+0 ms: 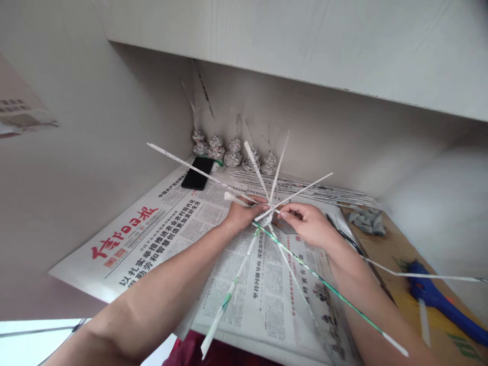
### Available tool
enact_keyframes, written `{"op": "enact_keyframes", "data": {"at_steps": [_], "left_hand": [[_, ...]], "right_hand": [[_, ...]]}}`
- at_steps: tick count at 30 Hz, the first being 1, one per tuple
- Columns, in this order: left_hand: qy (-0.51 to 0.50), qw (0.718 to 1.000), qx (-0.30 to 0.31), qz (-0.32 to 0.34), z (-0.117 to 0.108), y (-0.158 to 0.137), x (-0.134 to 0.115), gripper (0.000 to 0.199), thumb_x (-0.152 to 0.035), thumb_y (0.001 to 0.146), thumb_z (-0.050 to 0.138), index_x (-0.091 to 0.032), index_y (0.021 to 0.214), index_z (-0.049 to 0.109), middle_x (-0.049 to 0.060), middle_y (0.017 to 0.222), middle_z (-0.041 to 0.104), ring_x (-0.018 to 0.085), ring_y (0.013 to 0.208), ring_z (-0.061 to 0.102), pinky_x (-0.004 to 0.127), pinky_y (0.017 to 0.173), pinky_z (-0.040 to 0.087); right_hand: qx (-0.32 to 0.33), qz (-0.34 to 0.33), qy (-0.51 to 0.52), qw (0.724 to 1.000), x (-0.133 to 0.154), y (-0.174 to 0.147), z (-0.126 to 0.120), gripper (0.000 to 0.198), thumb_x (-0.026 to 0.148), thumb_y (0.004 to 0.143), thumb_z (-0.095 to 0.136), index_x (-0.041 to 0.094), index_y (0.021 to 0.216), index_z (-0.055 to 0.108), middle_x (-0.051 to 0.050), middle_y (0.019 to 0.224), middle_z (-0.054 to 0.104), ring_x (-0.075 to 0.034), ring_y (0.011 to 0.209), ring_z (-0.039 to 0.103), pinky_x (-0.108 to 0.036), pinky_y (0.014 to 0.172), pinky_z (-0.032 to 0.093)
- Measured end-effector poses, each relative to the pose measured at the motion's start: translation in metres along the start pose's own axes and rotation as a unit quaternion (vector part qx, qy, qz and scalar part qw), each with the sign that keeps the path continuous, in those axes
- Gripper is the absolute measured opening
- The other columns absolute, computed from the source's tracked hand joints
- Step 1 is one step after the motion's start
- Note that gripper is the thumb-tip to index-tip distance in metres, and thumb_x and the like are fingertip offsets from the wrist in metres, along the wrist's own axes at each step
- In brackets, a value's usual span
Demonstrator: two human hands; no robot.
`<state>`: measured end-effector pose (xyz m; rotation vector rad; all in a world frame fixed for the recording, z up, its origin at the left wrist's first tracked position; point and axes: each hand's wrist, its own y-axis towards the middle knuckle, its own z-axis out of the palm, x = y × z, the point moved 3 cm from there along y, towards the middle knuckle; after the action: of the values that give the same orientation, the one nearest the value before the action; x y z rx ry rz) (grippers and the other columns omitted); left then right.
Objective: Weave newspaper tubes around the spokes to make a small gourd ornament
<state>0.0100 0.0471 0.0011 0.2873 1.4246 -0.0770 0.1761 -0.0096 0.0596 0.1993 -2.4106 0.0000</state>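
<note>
Rolled newspaper sticks [236, 287] fan out in several directions from a small woven paper piece [266, 218] at the middle. My left hand [246, 212] is closed on the left side of this piece, its fingers pressed near the crossing point. My right hand [301, 219] pinches one of the paper sticks close to the centre, thumb against forefinger. Two of the sticks carry green print; the rest look mostly white. The fingers partly hide the woven centre.
Several woven paper gourds [233, 152] stand against the back wall. A black phone [197, 173] lies on the newspaper [152, 223]. Behind my hands lies a bundle of paper sticks [305, 188]. A grey cloth [366, 221] and a blue glue gun [438, 295] are at the right.
</note>
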Motion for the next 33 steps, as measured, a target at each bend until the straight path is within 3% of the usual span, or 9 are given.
{"op": "enact_keyframes", "data": {"at_steps": [11,16,27,33], "left_hand": [[-0.016,1.0,0.005,-0.008,0.0014,-0.0005,0.001,0.028,-0.033,0.061,0.078,-0.013,0.08,0.072,0.006,0.073,0.072,0.019,0.067,0.066,0.029,0.067,0.052],[-0.013,1.0,0.008,-0.002,0.0012,0.0006,0.0011,0.026,-0.032,0.062,0.078,-0.012,0.078,0.072,0.006,0.073,0.072,0.018,0.067,0.066,0.029,0.067,0.052],[-0.008,1.0,-0.005,0.006,0.0004,-0.0001,0.0015,0.027,-0.033,0.062,0.077,-0.014,0.08,0.073,0.006,0.075,0.073,0.019,0.07,0.067,0.028,0.068,0.052],[-0.001,1.0,-0.002,0.007,0.0005,0.0,0.0002,0.028,-0.034,0.062,0.077,-0.013,0.081,0.073,0.006,0.074,0.073,0.019,0.068,0.067,0.028,0.066,0.051]], "right_hand": [[0.001,0.007,0.054,0.998,-0.006,0.0027,0.0045,0.023,0.037,0.083,0.052,0.019,0.079,0.066,-0.001,0.073,0.065,-0.012,0.06,0.054,-0.025,0.056,0.042],[0.016,0.026,0.128,0.991,-0.0066,0.0043,0.0063,0.024,0.036,0.079,0.058,0.017,0.09,0.066,-0.002,0.075,0.066,-0.012,0.059,0.054,-0.024,0.052,0.042],[-0.032,0.038,0.13,0.99,-0.0009,0.001,0.0076,0.015,0.029,0.075,0.058,0.02,0.081,0.069,-0.002,0.073,0.068,-0.014,0.06,0.061,-0.023,0.049,0.046],[-0.021,0.071,0.152,0.986,0.0014,-0.0002,0.0086,0.013,0.028,0.075,0.058,0.019,0.08,0.065,-0.002,0.068,0.066,-0.013,0.054,0.059,-0.022,0.042,0.043]]}}
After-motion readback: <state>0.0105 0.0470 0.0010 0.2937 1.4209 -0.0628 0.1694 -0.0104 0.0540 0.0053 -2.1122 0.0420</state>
